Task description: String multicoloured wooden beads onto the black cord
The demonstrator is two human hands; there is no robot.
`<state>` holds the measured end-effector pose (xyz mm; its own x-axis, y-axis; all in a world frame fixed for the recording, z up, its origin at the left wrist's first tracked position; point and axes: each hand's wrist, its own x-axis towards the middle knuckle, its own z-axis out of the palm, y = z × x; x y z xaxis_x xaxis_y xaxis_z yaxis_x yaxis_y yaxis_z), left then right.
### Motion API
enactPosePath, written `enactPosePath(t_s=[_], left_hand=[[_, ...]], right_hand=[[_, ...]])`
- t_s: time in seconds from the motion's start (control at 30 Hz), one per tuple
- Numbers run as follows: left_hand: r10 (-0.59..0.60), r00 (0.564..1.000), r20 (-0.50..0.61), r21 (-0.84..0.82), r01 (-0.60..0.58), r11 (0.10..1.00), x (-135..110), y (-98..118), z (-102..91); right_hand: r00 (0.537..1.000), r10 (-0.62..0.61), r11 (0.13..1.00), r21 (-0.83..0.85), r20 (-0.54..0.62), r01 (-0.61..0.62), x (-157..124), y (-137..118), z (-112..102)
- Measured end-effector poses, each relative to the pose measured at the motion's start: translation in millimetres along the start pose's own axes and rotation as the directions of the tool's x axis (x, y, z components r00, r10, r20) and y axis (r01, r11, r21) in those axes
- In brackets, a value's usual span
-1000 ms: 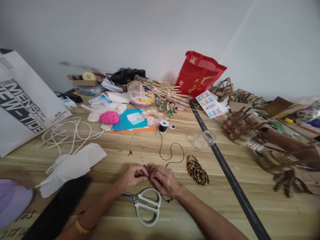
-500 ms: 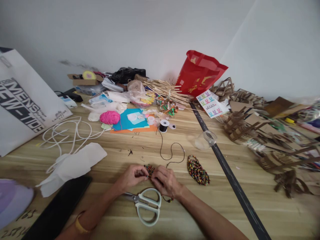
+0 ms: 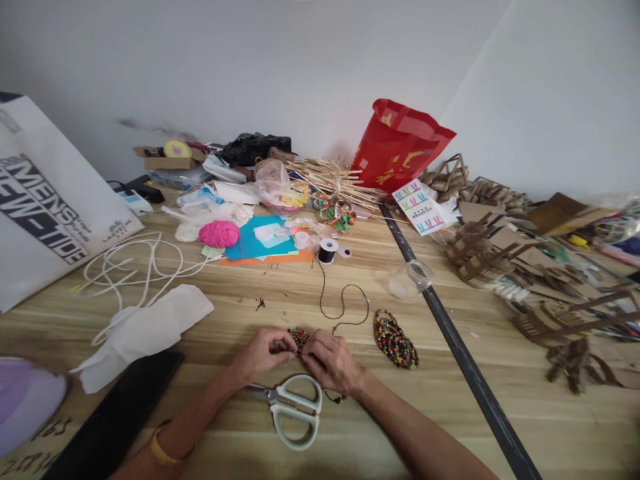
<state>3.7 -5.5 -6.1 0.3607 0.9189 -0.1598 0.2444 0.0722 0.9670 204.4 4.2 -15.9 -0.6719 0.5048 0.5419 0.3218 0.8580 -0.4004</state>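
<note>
Low in the middle of the head view, my left hand [image 3: 265, 352] and my right hand [image 3: 331, 360] meet with thumbs and fingertips pinched. Between them runs a beaded bracelet [image 3: 336, 398] on dark cord; one end hangs out under my right hand, and the rest is mostly hidden by fingers. Just beyond the fingertips lies a small heap of multicoloured beads [image 3: 299, 335], partly covered. White-handled scissors [image 3: 295, 412] rest on the table just below my hands, their blades under my left wrist. To the right lies a bundle of strung beads [image 3: 395, 339].
A spool of black cord [image 3: 327, 251] stands beyond my hands, its loose end curling towards them. Pink yarn [image 3: 219, 234] and blue paper [image 3: 263, 239] lie further back. A clear plastic cup [image 3: 411, 280] is right of centre. White paper [image 3: 150, 333] lies left, woven baskets [image 3: 473, 250] right.
The view has shifted very slightly. Both hands keep their pinch in the same spot, with only a tiny movement at the fingertips.
</note>
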Motion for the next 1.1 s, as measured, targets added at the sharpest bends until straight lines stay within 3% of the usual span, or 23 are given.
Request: enactPosePath(t_s=[1.1], left_hand=[[0.000, 1.000, 0.005, -0.013, 0.000, 1.000, 0.2, 0.4, 0.5]], right_hand=[[1.000, -0.010, 1.000, -0.006, -0.011, 0.010, 0.1, 0.3, 1.1]])
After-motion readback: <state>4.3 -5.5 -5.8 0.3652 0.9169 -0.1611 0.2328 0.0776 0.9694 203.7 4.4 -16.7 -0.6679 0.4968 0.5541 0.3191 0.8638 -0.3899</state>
